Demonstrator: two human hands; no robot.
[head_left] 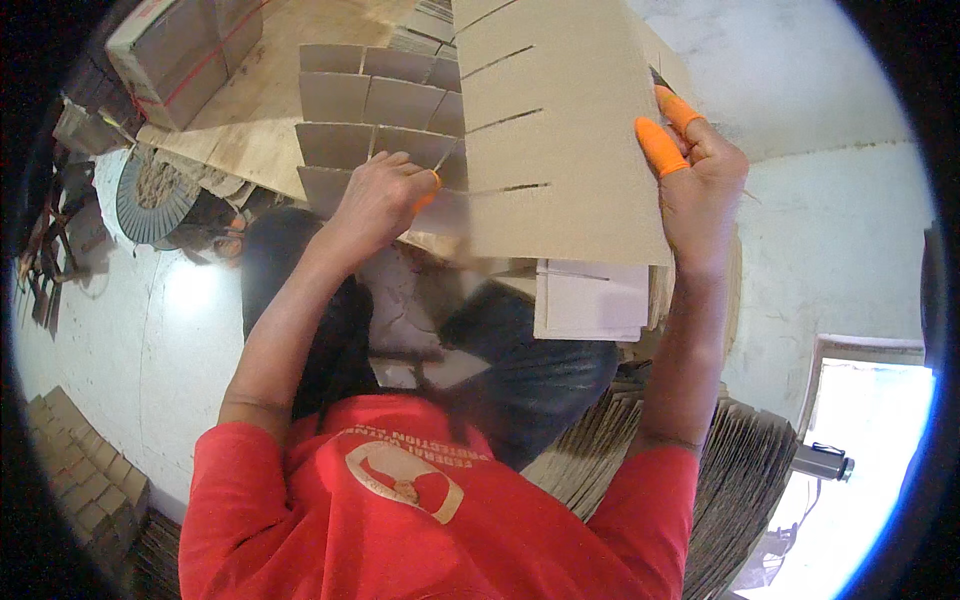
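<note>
A brown cardboard divider grid [408, 100], made of crossed strips with open cells, lies on the wooden board in front of me. My left hand [385, 200], with an orange finger cot on the thumb, is closed at the grid's near edge. Just right of it stands a large slotted cardboard sheet [560, 150], tilted and covering the grid's right side. My right hand [700, 165] grips this sheet's right edge and wears orange cots on thumb and index finger. Some of its other fingers are hidden.
Paler slotted cardboard pieces [592, 300] sit below the sheet, near my right knee. Stacked cardboard [730, 490] fills the lower right; more divider bundles [85, 460] lie lower left. A strapped carton [180, 55] rests on the wooden board [290, 60]. A round grey basket [155, 195] stands left.
</note>
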